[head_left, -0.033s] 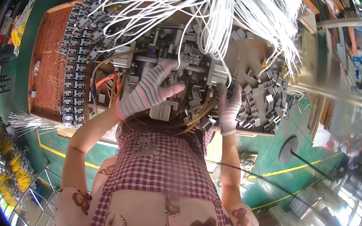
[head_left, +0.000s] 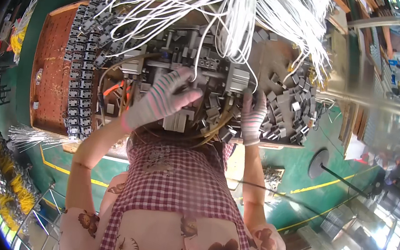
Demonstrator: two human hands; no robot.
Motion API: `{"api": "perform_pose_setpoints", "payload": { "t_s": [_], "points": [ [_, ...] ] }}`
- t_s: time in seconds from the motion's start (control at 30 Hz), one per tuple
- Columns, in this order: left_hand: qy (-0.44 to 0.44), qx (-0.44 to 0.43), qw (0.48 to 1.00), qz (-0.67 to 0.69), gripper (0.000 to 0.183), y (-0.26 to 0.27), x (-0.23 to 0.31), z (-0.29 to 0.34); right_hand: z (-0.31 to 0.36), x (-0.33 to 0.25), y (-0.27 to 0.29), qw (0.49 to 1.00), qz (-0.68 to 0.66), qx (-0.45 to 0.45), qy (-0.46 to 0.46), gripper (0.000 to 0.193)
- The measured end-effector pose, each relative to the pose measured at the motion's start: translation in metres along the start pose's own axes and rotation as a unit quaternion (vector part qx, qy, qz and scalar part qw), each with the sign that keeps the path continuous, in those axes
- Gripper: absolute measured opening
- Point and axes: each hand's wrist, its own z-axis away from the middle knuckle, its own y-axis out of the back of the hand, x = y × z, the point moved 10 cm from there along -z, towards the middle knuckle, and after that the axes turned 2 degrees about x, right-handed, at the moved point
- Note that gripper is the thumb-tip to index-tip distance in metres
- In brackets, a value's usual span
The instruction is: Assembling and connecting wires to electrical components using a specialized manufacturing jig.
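Note:
My left hand (head_left: 160,100), in a striped knit glove, reaches over a metal bench fixture (head_left: 207,63). Its thumb stands apart from its stretched fingers. A white wire (head_left: 199,50) comes down to those fingertips; whether they touch it is unclear. To the right, my right hand (head_left: 253,117), gloved alike, is upright beside a grey metal block (head_left: 237,81). Between its thumb and fingers is the lower end of another white wire (head_left: 251,73), whose tip is hidden. Both wires hang from a big white wire bundle (head_left: 238,19) above the fixture.
Small grey metal pieces (head_left: 282,107) are heaped right of the fixture. Rows of dark connector-like blocks (head_left: 81,85) line the left, beside a reddish-brown board (head_left: 54,67). Brown hoses (head_left: 109,71) curve round the fixture. A round black stand (head_left: 318,163) is on the green floor.
My right hand has shifted slightly to the right of the grey block, and the wire end between its fingers with it. The left hand stays nearly in place. The whole view has shifted a little.

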Motion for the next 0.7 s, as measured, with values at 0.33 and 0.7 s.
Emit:
{"api": "perform_pose_setpoints", "payload": {
  "t_s": [0.33, 0.7],
  "points": [
    [-0.070, 0.241, 0.932, -0.262, 0.011, 0.224, -0.019, -0.038, 0.041, -0.053, 0.018, 0.902, -0.265, -0.329, -0.094, 0.043],
    [0.020, 0.421, 0.868, -0.263, 0.022, 0.251, -0.040, 0.101, 0.037, -0.093, 0.120, 0.949, 0.086, 0.172, 0.249, 0.010]
  ]
}}
